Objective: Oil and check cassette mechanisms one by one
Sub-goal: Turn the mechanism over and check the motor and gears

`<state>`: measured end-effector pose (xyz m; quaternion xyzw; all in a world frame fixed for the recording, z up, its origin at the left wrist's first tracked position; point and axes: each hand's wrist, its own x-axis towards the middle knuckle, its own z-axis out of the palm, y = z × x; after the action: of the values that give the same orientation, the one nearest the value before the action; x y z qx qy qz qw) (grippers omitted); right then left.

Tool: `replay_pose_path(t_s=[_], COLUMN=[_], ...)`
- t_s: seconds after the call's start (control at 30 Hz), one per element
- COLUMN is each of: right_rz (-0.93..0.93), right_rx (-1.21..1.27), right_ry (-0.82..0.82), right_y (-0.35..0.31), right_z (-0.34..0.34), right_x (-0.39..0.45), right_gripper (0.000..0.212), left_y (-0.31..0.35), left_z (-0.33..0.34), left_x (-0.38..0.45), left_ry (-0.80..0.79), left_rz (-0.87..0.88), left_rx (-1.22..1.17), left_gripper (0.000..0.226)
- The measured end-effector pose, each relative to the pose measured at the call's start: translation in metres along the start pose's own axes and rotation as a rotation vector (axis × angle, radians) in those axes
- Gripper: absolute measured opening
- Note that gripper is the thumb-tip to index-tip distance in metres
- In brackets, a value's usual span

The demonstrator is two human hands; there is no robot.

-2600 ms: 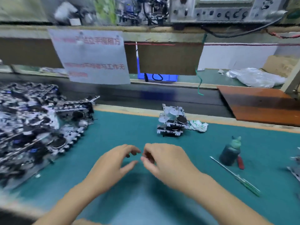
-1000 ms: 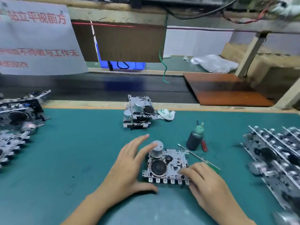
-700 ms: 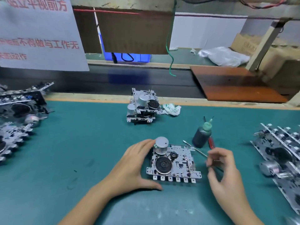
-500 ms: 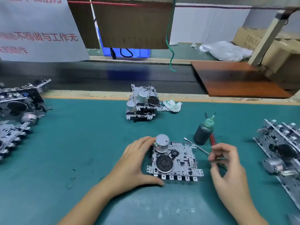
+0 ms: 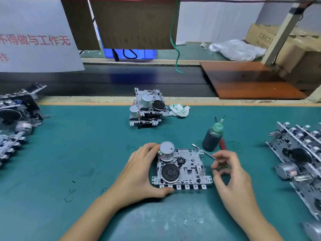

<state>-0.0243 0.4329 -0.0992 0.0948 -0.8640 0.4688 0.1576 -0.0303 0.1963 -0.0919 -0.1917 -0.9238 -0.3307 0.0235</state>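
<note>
the left hand has its grip wrapped round the left edge of the flat silver stamped-metal cassette mechanism, fingers curled behind the motor side and thumb pressed along the near edge, pinning it flat on the teal-matted worktop right in front of the person. the right hand sits just beside the mechanism's right edge, its fingers curled together on the green handle of a thin metal-shafted screwdriver whose tip points away toward the bottle.

to the right lies a row of the same silver mechanisms leaning on one another, and at the far left a bigger heap of them; which lot is finished i couldn't say. at the back edge sits a small stack of mechanisms with a crumpled white and green rag touching it.

the mechanism in hand looks stiff and fairly light, a thin plate with sharp tabs along the near side. its silver cylindrical motor and black round flywheel stand proud, and small levers and a belt would be easy to bend or knock off, so i'd judge the plate edges the safe place to hold, as the left hand does.

the one container is the small dark plastic oil bottle with a green nozzle, upright just beyond the mechanism's far right corner; it looks nearly full of dark liquid, and a red-handled tool lies against its base.
</note>
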Motion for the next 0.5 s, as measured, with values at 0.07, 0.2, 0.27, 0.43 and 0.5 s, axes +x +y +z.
replay_pose_path(t_s=[0.07,0.2,0.27,0.43,0.5], right_rz=[-0.024,-0.118,-0.112,-0.151,-0.256], right_rx=[-0.008,0.029,0.04,-0.337,-0.592], right_ry=[0.027,0.101,0.057,-0.562,-0.731], right_y=[-0.001,-0.01,-0.016,-0.035,-0.038], right_z=[-0.001,-0.005,-0.008,-0.016,-0.011], right_x=[-0.001,-0.001,0.001,0.021,0.032], right_gripper=[0.06,0.044,0.031,0.085,0.118], left_y=[-0.002,-0.004,-0.004,-0.003,-0.003], left_z=[-0.003,-0.005,-0.005,-0.005,-0.005], left_x=[0.0,-0.002,-0.004,-0.004,-0.005], left_ry=[-0.05,-0.084,-0.088,-0.099,-0.106], left_rz=[0.005,-0.004,-0.012,0.001,0.023], left_rx=[-0.006,-0.031,-0.058,-0.065,-0.032], left_gripper=[0.099,0.102,0.102,0.1,0.107])
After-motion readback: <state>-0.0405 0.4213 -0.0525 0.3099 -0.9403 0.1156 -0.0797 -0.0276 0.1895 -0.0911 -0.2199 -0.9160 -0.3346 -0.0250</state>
